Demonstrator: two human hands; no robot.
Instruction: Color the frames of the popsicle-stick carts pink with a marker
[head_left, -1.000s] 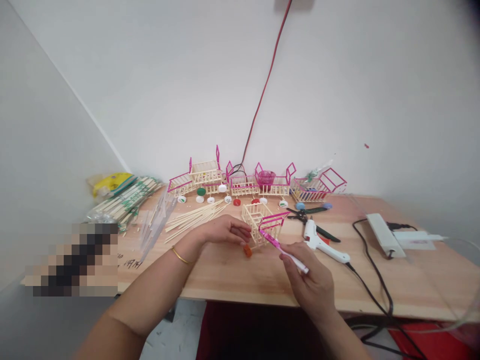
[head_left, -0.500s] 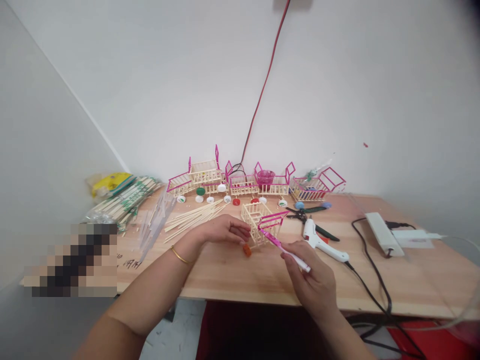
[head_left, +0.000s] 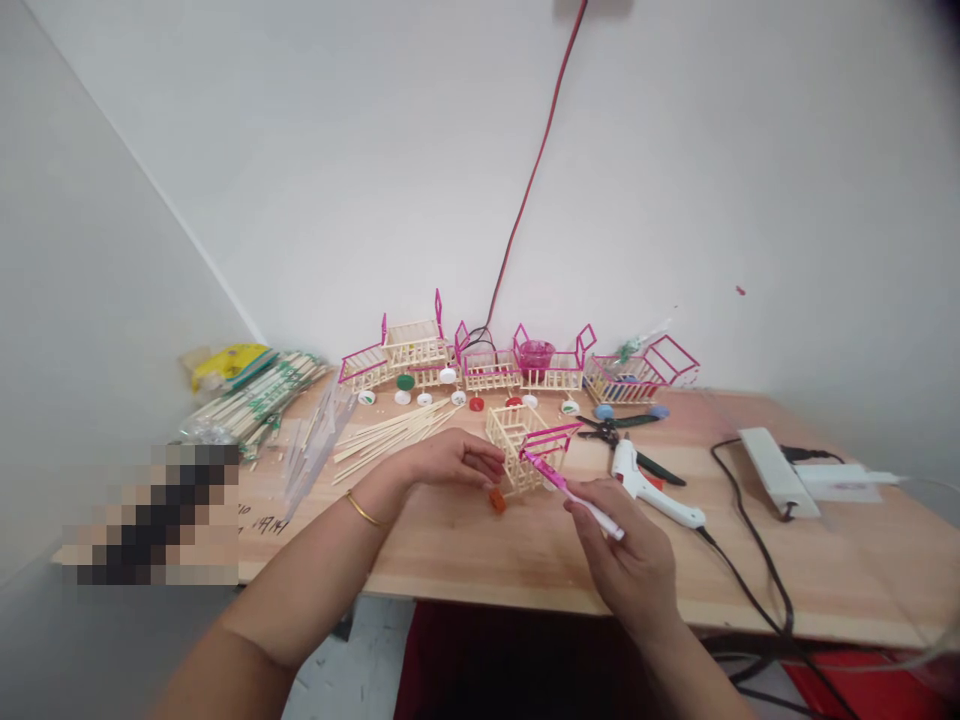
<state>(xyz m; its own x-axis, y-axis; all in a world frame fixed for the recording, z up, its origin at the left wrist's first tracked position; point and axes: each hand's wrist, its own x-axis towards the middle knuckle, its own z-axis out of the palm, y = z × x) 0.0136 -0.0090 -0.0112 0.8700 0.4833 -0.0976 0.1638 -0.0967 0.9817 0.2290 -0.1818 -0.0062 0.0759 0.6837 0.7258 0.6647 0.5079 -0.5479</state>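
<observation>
At the worktop's (head_left: pixel 480 575) near-mid part, 5 o'clock of the stick cart (head_left: pixel 513 421), the R hand (head_left: pixel 634 560) is closed on a white-handled brush (head_left: pixel 596 512), gripped well back, prob. so the pink head reaches the thin pink frame (head_left: pixel 555 436) w/o fingers near the colour. L hand (head_left: pixel 442 462), at 9 o'clock, has fingers part-curled beside the cart's L end, apparently to steady it; can't tell if they grip. Cart sits on the worktop, which takes its wt, pink frame angled twd the R hand for access. Orange cap (head_left: pixel 496 501) is at its near L corner, approx. 7 o'clock.

Glue gun (head_left: pixel 664 502) lies at 4 o'clock, handle twd the R hand, prob. for easy reach; pliers (head_left: pixel 660 470) just beyond. Loose sticks (head_left: pixel 390 437): 9–10 o'clock. Farther, other carts (head_left: pixel 491 374) line the wall, prob. out of the arms' way; pink cup (head_left: pixel 536 358) at 12, in or behind one, can't tell which.
</observation>
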